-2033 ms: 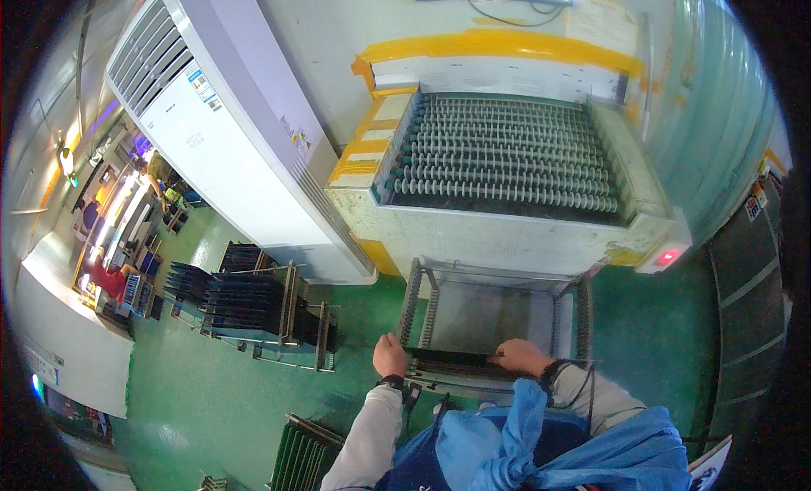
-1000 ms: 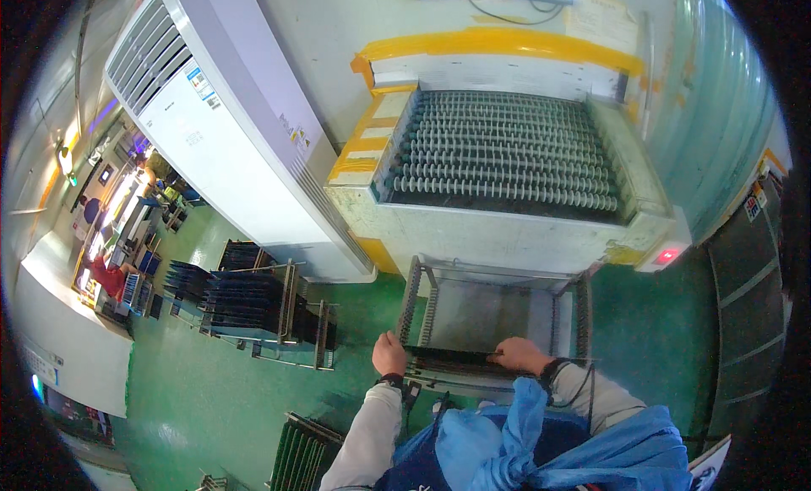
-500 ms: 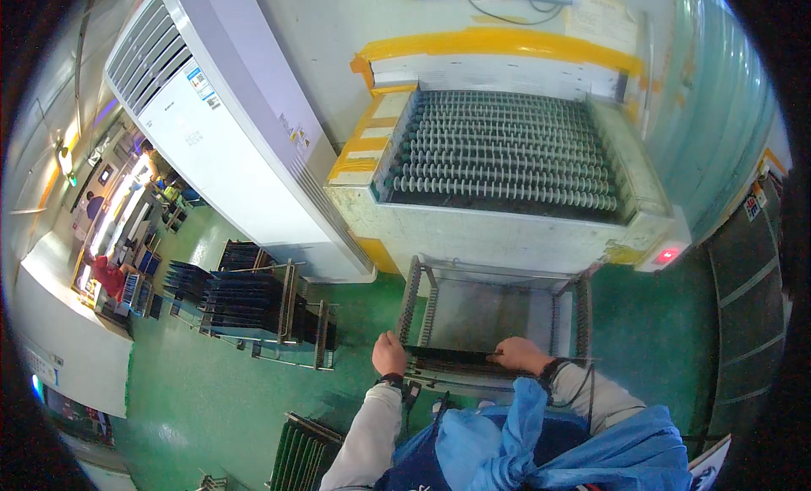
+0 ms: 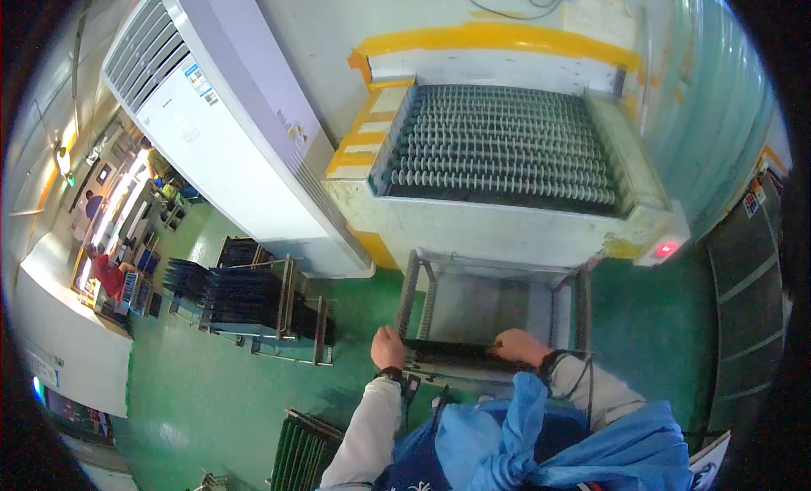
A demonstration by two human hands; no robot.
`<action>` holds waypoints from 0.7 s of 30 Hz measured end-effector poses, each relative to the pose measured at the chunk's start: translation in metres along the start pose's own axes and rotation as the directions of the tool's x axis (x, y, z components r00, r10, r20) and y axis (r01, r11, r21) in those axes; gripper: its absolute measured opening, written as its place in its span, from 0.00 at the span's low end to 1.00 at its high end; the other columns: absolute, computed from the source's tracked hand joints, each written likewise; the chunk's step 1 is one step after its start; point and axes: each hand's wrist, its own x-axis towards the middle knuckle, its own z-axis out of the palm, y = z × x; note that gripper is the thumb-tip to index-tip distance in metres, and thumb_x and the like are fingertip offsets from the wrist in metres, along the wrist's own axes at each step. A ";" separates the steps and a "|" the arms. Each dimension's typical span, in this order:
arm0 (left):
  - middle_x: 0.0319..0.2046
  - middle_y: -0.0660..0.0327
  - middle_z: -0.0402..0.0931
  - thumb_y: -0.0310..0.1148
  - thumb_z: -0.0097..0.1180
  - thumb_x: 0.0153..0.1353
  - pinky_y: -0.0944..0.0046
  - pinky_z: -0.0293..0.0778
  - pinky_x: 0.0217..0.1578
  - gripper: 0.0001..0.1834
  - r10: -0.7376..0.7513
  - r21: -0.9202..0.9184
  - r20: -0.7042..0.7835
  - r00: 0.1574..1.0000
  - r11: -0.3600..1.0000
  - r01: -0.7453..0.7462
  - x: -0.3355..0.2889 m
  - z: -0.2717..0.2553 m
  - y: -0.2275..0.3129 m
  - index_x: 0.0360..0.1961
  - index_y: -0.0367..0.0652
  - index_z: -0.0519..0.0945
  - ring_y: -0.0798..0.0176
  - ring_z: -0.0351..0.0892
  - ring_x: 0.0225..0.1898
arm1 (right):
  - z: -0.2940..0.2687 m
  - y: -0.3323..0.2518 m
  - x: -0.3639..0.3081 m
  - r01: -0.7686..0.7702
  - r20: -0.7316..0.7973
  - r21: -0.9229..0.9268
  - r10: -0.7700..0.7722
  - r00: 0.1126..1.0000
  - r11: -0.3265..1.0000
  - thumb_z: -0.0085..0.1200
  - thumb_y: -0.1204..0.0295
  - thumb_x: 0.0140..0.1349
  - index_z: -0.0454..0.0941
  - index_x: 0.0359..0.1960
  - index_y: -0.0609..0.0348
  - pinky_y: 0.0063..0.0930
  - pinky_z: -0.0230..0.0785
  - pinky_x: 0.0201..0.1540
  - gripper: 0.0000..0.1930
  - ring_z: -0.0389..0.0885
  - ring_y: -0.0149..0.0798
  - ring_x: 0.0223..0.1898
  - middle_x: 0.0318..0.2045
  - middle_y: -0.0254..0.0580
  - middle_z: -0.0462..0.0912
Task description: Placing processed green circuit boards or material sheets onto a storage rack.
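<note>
A metal rack (image 4: 411, 301) with slotted sides stands low in front of me. Dark thin panels (image 4: 452, 352) sit upright at its near side, their top edges showing. My left hand (image 4: 389, 349) is closed at the left end of these panels, beside the rack's near left corner; what lies inside its fingers is hidden. My right hand (image 4: 519, 347) pinches the top edge of a dark panel toward its right end. Its fingertips are partly hidden against the dark edge.
Beyond the rack stands a pale machine (image 4: 490, 225) with rows of rollers (image 4: 503, 145). A tall white air conditioner (image 4: 228, 145) rises at its left. Racks of dark panels (image 4: 245, 297) stand on the green floor (image 4: 203, 398), another (image 4: 304, 453) nearer. People work far left.
The view has shifted slightly. My right hand has edged a little upward along with the panel edge; my left hand stays almost in place.
</note>
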 end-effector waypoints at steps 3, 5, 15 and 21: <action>0.30 0.44 0.79 0.46 0.44 0.73 0.37 0.70 0.36 0.22 -0.025 -0.015 0.022 0.999 1.000 0.025 0.000 -0.002 -0.004 0.31 0.38 0.78 0.34 0.77 0.35 | -0.001 -0.004 -0.001 0.000 0.000 0.005 0.000 1.000 1.000 0.56 0.46 0.64 0.87 0.41 0.56 0.52 0.74 0.47 0.24 0.84 0.58 0.45 0.40 0.53 0.87; 0.32 0.43 0.79 0.47 0.44 0.73 0.38 0.70 0.36 0.23 0.008 -0.080 0.022 1.000 0.997 -0.006 -0.001 -0.003 -0.012 0.32 0.38 0.78 0.34 0.77 0.36 | -0.005 -0.011 -0.008 0.002 -0.013 0.029 -0.001 1.000 1.000 0.56 0.48 0.64 0.87 0.41 0.56 0.52 0.74 0.47 0.23 0.83 0.59 0.45 0.40 0.53 0.87; 0.30 0.43 0.82 0.52 0.45 0.75 0.45 0.72 0.37 0.29 -0.270 -0.434 -0.024 0.963 0.870 0.233 -0.012 -0.016 -0.022 0.35 0.33 0.82 0.37 0.79 0.33 | -0.016 -0.024 -0.019 0.122 -0.023 -0.166 -0.127 0.992 0.979 0.56 0.59 0.64 0.87 0.41 0.51 0.54 0.75 0.45 0.13 0.84 0.61 0.41 0.36 0.53 0.86; 0.28 0.46 0.83 0.54 0.47 0.73 0.49 0.73 0.37 0.32 -0.340 -0.587 -0.011 0.940 0.763 0.269 -0.025 -0.008 -0.020 0.33 0.31 0.83 0.45 0.80 0.30 | -0.093 -0.061 -0.067 0.137 -0.105 -0.166 -0.156 0.982 0.977 0.58 0.58 0.60 0.86 0.35 0.55 0.56 0.76 0.45 0.14 0.84 0.62 0.40 0.34 0.56 0.86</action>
